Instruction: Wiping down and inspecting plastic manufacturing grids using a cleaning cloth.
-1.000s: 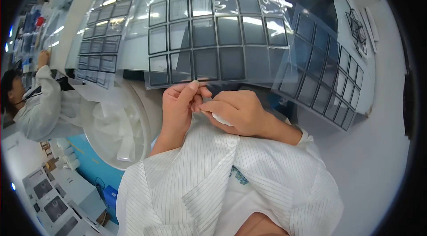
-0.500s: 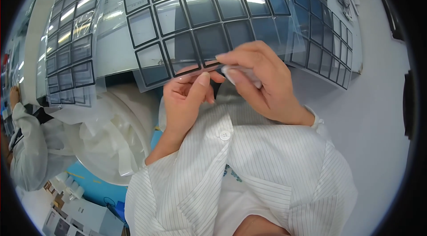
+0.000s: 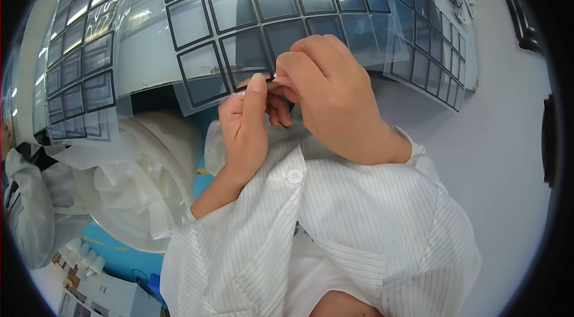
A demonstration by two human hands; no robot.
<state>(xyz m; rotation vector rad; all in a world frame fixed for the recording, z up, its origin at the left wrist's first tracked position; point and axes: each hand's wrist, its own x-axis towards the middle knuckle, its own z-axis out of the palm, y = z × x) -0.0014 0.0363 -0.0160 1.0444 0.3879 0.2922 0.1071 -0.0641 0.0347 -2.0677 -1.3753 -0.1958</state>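
Note:
A clear film sheet [image 3: 242, 48] with rows of black rectangular frames lies over the table, its near edge hanging past the table's front. My left hand [image 3: 245, 120] pinches that near edge, thumb on top and fingers curled beneath. Right beside it, my right hand [image 3: 335, 99] is closed at the same edge, its thumb and fingertips pressed together near the corner of a black frame. The back of the right hand hides whatever lies between its fingers. Both hands meet close together at the sheet's edge.
Another framed film sheet [image 3: 84, 48] hangs over the table at the left, and a further one [image 3: 421, 42] at the right. Below left stands a round white bin [image 3: 179, 167] with translucent plastic strips [image 3: 134, 188] in it. A person's pale sleeve [image 3: 30, 197] shows at the far left.
My right hand has turned over and moved left and up, against the left fingertips. The white material seen in it earlier is now hidden. My left thumb has risen onto the sheet's edge.

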